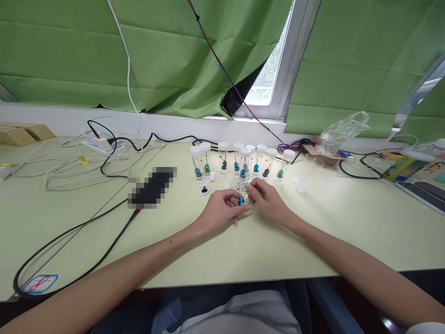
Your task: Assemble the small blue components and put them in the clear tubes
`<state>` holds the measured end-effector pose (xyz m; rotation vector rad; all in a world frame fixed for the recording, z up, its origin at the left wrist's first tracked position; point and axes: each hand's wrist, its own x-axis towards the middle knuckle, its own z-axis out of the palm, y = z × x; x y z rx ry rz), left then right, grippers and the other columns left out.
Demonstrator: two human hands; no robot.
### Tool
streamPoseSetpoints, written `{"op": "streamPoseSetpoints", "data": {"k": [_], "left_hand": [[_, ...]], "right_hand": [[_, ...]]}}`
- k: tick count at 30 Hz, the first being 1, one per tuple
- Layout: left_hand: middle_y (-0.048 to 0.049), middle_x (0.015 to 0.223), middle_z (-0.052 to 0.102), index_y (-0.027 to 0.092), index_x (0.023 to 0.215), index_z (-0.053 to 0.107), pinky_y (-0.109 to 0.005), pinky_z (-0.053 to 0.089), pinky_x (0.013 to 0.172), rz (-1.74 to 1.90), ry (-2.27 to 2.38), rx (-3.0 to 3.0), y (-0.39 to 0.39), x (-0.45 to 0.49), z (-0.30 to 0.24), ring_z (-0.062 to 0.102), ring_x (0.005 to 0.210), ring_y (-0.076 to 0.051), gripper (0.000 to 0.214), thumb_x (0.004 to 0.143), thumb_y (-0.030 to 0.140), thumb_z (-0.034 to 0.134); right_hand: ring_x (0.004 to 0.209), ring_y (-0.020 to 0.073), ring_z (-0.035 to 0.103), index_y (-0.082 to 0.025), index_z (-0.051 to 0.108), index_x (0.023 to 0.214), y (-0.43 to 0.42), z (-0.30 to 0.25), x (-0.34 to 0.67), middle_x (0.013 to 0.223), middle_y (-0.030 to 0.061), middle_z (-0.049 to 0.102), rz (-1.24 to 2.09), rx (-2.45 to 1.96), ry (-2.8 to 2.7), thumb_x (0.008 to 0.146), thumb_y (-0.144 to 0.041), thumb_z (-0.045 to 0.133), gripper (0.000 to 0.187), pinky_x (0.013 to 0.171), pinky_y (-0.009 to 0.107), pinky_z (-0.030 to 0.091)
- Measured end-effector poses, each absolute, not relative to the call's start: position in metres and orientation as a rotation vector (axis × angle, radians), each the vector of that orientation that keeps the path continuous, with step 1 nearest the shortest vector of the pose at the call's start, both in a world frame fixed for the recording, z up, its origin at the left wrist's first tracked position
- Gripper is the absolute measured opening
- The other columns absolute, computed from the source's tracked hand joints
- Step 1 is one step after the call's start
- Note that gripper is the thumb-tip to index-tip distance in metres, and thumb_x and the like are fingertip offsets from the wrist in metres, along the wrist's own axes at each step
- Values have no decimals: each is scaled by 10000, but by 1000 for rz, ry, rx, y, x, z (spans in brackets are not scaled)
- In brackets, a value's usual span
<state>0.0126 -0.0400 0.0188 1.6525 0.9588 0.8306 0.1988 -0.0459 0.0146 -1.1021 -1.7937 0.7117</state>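
Observation:
My left hand has its fingers curled around a small blue piece with a thin upright rod. Close beside it, my right hand pinches at something small and clear or thin, too fine to make out. Just beyond both hands stand several clear tubes with white caps. Inside them are small blue, green and black pieces on thin wires. A white cap with a black piece in it lies to the left of my left hand. Small white caps lie to the right of my right hand.
A black device, partly blurred out, lies on the left with a black cable. White cords and a power strip are at the back left. At the back right are a cardboard box and a plastic bag. Green curtains hang behind.

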Motion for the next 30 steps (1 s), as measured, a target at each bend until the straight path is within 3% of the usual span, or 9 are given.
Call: {"op": "streamPoseSetpoints", "data": {"k": [9, 20, 30], "left_hand": [[42, 533, 581, 177, 857, 653, -278, 465, 494, 901, 1000, 1647, -37, 10, 18, 582, 455, -133, 329, 708, 429, 804], [40, 529, 585, 178, 856, 666, -284, 467, 486, 905, 1008, 1666, -38, 10, 18, 581, 453, -133, 327, 712, 442, 796], [40, 549, 611, 178, 883, 661, -302, 489, 524, 898, 1016, 1686, -36, 10, 15, 595, 450, -138, 329, 721, 432, 792]], "right_hand": [[750, 184, 568, -211, 575, 883, -35, 17, 217, 817, 40, 613, 218, -1131, -1950, 956, -262, 513, 109, 717, 325, 448], [1023, 269, 570, -190, 656, 1068, -33, 5, 216, 1035, 116, 617, 252, -1310, -2150, 945, -283, 542, 191, 910, 427, 462], [1023, 264, 520, -177, 617, 1057, -31, -3, 214, 1026, 119, 557, 213, -1360, -2199, 968, -221, 481, 168, 926, 426, 443]]}}
